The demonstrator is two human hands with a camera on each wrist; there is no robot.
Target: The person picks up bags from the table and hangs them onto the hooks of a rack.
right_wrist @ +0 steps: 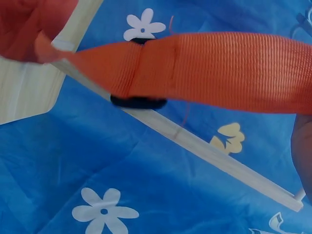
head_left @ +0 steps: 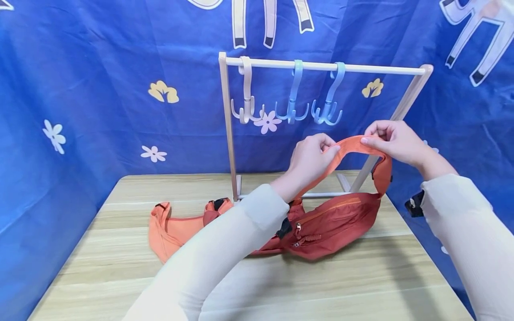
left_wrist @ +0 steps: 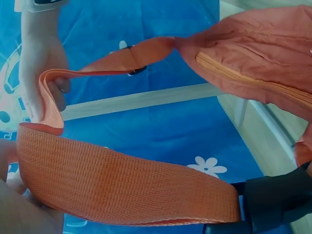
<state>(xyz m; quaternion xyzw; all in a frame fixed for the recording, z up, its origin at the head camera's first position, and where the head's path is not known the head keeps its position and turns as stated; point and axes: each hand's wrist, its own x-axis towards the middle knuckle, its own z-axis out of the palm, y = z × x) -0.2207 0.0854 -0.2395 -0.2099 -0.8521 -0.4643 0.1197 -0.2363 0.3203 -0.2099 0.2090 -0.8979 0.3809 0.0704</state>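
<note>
Webbing strap [head_left: 351, 143] of the red zippered waist bag [head_left: 333, 229] is pinched by left hand [head_left: 309, 158] and right hand [head_left: 395, 140], the bag lying on the worktop [head_left: 108, 267] at their six o'clock, long axis eight to two o'clock, its middle seemingly nearer the left hand

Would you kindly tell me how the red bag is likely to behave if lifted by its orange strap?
The red bag would probably sag and fold, as it looks creased and soft. It may also swing or tilt, since the orange strap bends in an arch between the left hand and right hand.
</note>
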